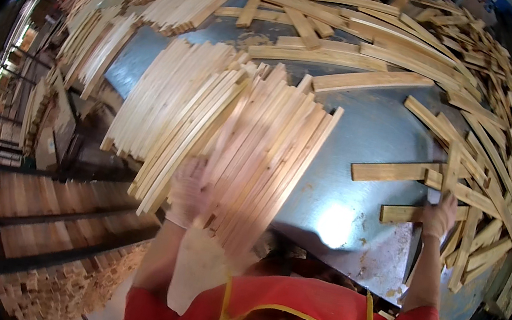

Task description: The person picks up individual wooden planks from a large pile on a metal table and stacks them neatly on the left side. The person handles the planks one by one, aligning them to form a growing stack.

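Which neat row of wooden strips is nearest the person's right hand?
The rightmost neat row: its right edge borders the bare metal tabletop on the right hand's side, while the paler row lies farther left.

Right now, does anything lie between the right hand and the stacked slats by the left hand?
Yes: a loose slat juts left of the right hand, another lies beyond it; nothing else visible before the stacked slats.

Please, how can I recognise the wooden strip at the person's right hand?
Find the metal table, then the person's right hand. The wooden strip extends beyond this hand. It runs nearly straight up the picture, across neighbouring strips that lie sideways.
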A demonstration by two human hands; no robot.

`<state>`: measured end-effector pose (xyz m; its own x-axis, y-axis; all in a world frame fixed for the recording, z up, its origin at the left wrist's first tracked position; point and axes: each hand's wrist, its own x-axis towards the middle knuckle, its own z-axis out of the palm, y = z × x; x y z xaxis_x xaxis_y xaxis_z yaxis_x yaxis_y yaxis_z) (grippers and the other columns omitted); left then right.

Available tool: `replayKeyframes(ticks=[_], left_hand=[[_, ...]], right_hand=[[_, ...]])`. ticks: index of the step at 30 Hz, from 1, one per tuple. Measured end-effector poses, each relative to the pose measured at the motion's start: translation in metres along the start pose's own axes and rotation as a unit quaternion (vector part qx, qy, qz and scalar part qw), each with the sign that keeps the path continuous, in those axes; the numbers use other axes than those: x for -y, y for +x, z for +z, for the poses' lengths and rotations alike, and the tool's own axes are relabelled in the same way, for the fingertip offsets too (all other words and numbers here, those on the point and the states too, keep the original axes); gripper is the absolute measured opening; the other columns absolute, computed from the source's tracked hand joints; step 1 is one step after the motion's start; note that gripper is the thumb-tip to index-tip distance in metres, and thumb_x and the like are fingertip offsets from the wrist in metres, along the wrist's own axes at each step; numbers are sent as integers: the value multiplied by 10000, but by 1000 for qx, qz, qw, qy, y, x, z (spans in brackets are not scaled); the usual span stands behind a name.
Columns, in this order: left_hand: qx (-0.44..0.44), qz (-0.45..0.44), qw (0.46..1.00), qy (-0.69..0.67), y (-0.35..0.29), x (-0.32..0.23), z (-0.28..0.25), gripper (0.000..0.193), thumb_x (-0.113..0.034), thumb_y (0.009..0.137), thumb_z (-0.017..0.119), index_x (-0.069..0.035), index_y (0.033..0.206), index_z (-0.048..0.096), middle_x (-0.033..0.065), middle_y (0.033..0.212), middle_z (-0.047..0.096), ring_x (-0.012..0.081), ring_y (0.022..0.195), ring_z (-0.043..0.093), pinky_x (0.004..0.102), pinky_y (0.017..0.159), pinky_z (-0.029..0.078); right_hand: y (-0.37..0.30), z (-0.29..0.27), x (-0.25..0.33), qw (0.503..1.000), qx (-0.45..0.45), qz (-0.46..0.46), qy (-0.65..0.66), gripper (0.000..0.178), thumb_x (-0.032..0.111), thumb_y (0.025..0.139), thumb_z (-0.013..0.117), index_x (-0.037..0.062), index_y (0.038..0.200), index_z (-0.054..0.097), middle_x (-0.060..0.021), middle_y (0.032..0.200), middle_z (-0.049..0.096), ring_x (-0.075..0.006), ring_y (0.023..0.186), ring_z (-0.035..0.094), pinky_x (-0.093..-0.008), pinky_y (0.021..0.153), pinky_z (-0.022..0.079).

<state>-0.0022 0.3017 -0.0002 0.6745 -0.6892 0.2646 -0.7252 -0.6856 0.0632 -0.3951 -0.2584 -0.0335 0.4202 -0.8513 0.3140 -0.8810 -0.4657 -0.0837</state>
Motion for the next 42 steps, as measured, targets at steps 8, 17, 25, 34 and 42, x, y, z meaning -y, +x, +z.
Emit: replayKeyframes(ticks=[8, 17, 25, 34, 42], left_hand=[[125, -105, 973, 164, -9, 42, -24, 793, -361, 949, 684, -110, 1637, 383, 153, 1596, 459, 383, 1479, 433, 566, 1214, 341], [106, 126, 983, -82, -31, -132, 18, 957, -615, 954, 657, -49, 1663, 351, 195, 1689, 368, 384, 1590, 279, 525, 1313, 191], [92, 139, 984, -56, -39, -165, 28, 807, -485, 811, 786, -55, 1462, 581, 173, 1501, 519, 395, 1448, 444, 584, 1182, 373], [102, 181, 969, -134, -13, -238, 38, 805, -439, 839, 776, -35, 1497, 548, 204, 1509, 522, 438, 1427, 469, 607, 1186, 368], [205, 142, 963, -100, 48, -323, 71, 816, -411, 845, 798, -57, 1512, 490, 139, 1366, 578, 348, 1240, 580, 503, 990, 496]], right_hand=[[-69, 48, 19, 839, 148, 87, 517, 759, 51, 962, 642, 4, 1663, 353, -172, 1519, 578, -250, 1324, 589, -368, 1106, 489], [-130, -23, 287, 797, 459, 17, 393, 514, 413, 954, 656, 7, 1269, 652, -265, 1001, 768, -451, 951, 746, -505, 889, 578], [-23, 2, 191, 950, 56, -307, 13, 437, 301, 845, 766, 170, 1251, 672, -65, 1167, 748, -323, 1237, 642, -463, 1040, 466], [-20, -14, 157, 836, 161, -514, 103, 333, 265, 880, 754, 151, 1191, 714, -80, 1149, 730, -286, 1130, 679, -411, 1007, 505], [191, 37, 50, 971, 64, -227, -46, 462, 300, 860, 767, 141, 1262, 603, -126, 1166, 720, -349, 1179, 659, -504, 973, 500]])
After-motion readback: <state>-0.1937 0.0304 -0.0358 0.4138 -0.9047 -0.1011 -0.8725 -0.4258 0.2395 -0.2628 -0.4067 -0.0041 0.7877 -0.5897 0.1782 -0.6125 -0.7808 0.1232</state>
